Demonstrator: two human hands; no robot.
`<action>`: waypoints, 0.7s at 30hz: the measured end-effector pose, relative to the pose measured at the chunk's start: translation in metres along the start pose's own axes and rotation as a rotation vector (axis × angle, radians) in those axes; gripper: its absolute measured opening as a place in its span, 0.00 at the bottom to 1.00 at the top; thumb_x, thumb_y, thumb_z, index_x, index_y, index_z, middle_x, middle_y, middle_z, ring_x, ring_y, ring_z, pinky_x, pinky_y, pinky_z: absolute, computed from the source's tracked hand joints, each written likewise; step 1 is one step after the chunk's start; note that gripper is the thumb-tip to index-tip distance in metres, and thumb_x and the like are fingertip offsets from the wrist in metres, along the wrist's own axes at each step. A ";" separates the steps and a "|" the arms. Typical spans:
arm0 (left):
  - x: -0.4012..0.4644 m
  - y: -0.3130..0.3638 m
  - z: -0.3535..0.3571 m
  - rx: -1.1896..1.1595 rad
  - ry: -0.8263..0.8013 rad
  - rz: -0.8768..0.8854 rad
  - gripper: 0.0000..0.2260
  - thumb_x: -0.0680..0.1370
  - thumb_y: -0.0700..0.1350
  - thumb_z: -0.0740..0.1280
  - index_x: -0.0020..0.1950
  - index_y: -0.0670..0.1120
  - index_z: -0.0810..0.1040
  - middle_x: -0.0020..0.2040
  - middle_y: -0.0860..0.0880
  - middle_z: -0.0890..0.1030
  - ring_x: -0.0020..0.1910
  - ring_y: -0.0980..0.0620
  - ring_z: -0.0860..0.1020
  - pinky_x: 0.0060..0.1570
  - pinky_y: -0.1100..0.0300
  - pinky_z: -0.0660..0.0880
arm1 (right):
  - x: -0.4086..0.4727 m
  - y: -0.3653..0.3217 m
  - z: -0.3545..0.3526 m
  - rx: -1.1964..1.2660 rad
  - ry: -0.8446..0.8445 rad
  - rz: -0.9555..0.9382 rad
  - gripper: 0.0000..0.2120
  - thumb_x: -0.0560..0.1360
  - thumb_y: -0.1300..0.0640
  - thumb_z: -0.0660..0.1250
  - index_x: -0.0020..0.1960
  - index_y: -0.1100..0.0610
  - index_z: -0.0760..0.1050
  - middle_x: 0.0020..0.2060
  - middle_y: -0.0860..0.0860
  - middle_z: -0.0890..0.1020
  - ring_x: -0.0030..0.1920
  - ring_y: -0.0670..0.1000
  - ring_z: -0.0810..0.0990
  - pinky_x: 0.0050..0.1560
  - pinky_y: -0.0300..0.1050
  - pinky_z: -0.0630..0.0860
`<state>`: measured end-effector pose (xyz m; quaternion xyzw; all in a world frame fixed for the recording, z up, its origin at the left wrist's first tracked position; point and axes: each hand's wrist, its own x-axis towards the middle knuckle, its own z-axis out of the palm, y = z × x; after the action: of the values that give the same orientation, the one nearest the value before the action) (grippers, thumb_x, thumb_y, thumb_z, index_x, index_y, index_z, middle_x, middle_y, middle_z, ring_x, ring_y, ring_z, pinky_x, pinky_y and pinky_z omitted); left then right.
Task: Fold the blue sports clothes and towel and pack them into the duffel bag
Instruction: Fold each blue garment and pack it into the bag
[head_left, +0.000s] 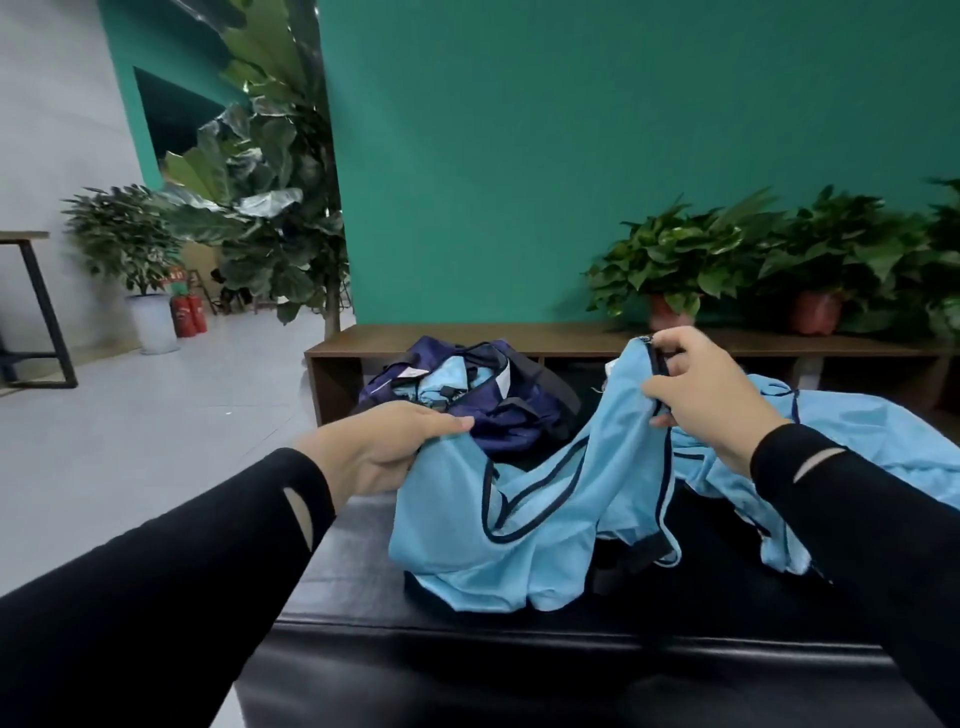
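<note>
Jersey (524, 499) gripped at both shoulders, left hand (384, 447) and right hand (711, 395), lifted over black bench (353, 561). Bag (498, 400) behind; more blue cloth (872, 436) right, plants (691, 260) beyond.

smooth light-blue cloth jersey (519, 499) (dark piping) over glossy black padded bench (415, 649)

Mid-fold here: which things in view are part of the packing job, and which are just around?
Job: jersey held by left hand and right hand; second blue garment; duffel bag.
Around: potted plants; fire extinguishers; shelf.
</note>
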<state>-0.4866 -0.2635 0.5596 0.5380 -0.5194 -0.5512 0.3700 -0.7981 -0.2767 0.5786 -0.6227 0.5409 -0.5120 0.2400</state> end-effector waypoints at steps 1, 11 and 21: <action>-0.004 0.002 -0.003 0.004 0.007 0.000 0.15 0.77 0.41 0.73 0.61 0.34 0.81 0.59 0.35 0.82 0.59 0.37 0.80 0.66 0.41 0.75 | 0.000 -0.004 -0.004 0.058 0.016 0.002 0.20 0.77 0.68 0.65 0.63 0.51 0.69 0.54 0.62 0.79 0.50 0.58 0.82 0.41 0.49 0.84; -0.046 0.052 0.010 0.073 0.187 0.285 0.11 0.75 0.28 0.69 0.53 0.40 0.82 0.42 0.43 0.84 0.39 0.47 0.82 0.41 0.55 0.81 | -0.003 -0.060 -0.043 -0.199 0.148 -0.132 0.10 0.73 0.63 0.68 0.35 0.65 0.71 0.31 0.56 0.74 0.35 0.55 0.74 0.40 0.54 0.78; -0.136 0.180 -0.019 0.338 0.850 0.770 0.06 0.80 0.47 0.65 0.47 0.45 0.74 0.37 0.48 0.72 0.31 0.51 0.69 0.31 0.60 0.66 | -0.017 -0.178 -0.104 0.335 0.379 -0.313 0.12 0.80 0.59 0.61 0.58 0.51 0.80 0.49 0.53 0.87 0.43 0.49 0.85 0.37 0.49 0.79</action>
<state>-0.4750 -0.1690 0.7654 0.5360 -0.5641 -0.0236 0.6276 -0.8128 -0.1810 0.7616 -0.5436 0.3814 -0.7321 0.1523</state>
